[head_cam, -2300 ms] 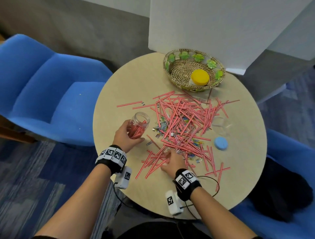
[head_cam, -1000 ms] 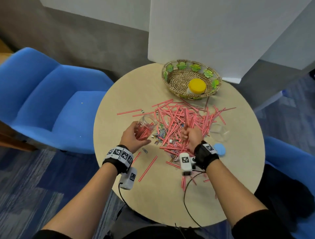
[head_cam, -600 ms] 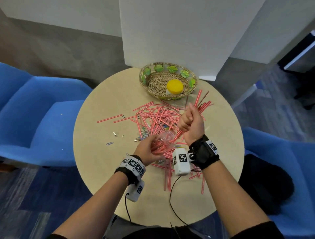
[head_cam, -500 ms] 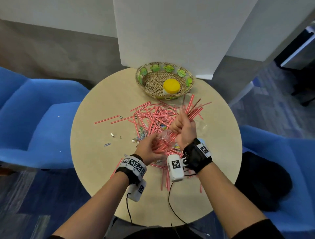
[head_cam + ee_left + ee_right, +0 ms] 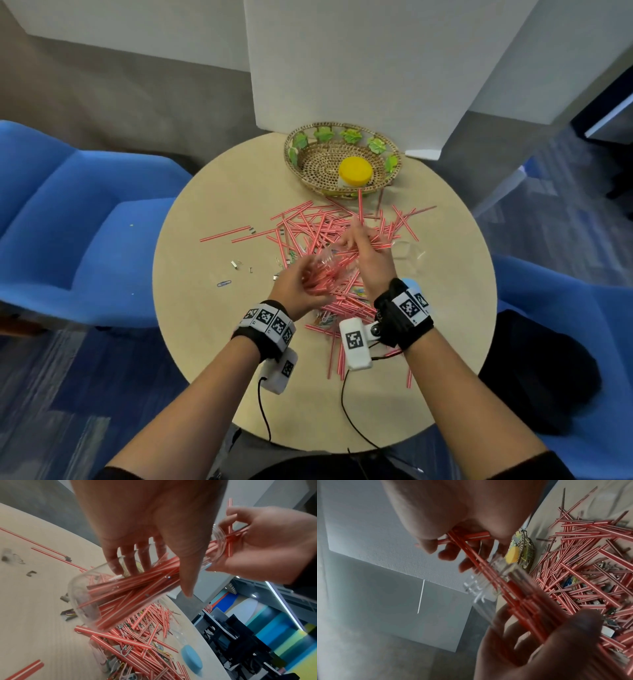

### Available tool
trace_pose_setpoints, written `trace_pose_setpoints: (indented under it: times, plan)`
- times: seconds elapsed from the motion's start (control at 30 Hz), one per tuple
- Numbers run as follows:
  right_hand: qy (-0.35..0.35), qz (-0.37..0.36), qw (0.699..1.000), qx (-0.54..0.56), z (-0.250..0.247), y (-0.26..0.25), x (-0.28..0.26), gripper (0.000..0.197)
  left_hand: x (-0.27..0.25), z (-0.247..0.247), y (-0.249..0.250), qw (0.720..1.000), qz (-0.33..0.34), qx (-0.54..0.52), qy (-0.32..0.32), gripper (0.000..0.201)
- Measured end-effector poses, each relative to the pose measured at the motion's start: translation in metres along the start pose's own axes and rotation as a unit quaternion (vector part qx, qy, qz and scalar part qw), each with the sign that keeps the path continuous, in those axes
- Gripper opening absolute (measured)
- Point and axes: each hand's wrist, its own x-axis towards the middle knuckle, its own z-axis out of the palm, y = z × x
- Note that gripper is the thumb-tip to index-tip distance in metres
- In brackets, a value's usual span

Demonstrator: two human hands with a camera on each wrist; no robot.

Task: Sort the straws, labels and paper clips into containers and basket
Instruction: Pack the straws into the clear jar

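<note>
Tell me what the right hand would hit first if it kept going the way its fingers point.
Probably the mouth of the clear plastic jar: the right hand pinches red-and-white striped straws at its rim. Depth is unclear.

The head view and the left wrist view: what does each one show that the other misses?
Only the head view shows the whole round table, the wicker basket with a yellow-lidded container in it, and the blue chairs.

Only the left wrist view shows the clear jar sharply, tilted and packed with striped straws, and an office beyond the table edge.

Both show the left hand holding the jar, the right hand at its mouth, loose straws and a blue lid.
</note>
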Motion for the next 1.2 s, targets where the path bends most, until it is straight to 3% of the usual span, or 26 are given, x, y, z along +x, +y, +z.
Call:
trace_pose_setpoints:
  times: [0.1,0.23,0.3,0.47,0.6,0.67,0.83,0.9,1.0,1.07,1.1,1.2]
  plan:
    - [-0.015,-0.026,0.998,-0.053,0.004,0.006,0.006,0.052,0.000,-0.008,-0.003,1.000,-0.004,0.007,0.024,0.073]
    - [-0.045,0.032,0.985,-0.163,0.016,0.015,0.009,0.065,-0.002,-0.015,-0.004,0.999,-0.004,0.018,0.044,0.078]
    - [-0.063,0.033,0.980,-0.183,0.018,0.008,0.005,0.049,-0.003,-0.016,-0.005,0.999,-0.009,0.016,0.051,0.075]
    - [-0.072,-0.050,0.965,-0.248,0.020,0.007,0.007,0.025,-0.008,-0.030,-0.012,0.996,-0.025,0.039,0.072,0.073]
    - [-0.050,-0.040,0.979,-0.194,0.014,0.001,0.017,0.008,-0.009,-0.044,-0.019,0.994,-0.026,0.086,0.069,0.072]
    - [-0.097,-0.050,0.974,-0.201,0.017,-0.002,0.018,0.009,-0.007,-0.049,-0.018,0.993,-0.025,0.094,0.065,0.072]
    - [-0.261,-0.037,0.924,-0.276,0.038,-0.006,0.019,0.019,-0.008,-0.062,-0.022,0.993,-0.024,0.092,0.067,0.076]
    - [-0.233,-0.038,0.947,-0.219,0.039,-0.005,0.026,0.020,-0.012,-0.074,-0.030,0.992,-0.041,0.071,0.093,0.074]
    - [-0.121,-0.027,0.978,-0.167,0.044,0.009,0.028,0.014,-0.020,-0.095,-0.044,0.986,-0.062,0.078,0.132,0.077]
    - [-0.170,-0.040,0.948,-0.267,0.059,0.030,0.017,0.026,-0.027,-0.107,-0.053,0.981,-0.075,0.071,0.163,0.077]
    - [-0.243,-0.057,0.905,-0.345,0.070,0.043,0.007,0.033,-0.031,-0.112,-0.057,0.979,-0.080,0.066,0.177,0.077]
    - [-0.449,-0.171,0.698,-0.532,0.108,0.090,-0.023,0.065,-0.043,-0.123,-0.067,0.973,-0.098,0.054,0.201,0.075]
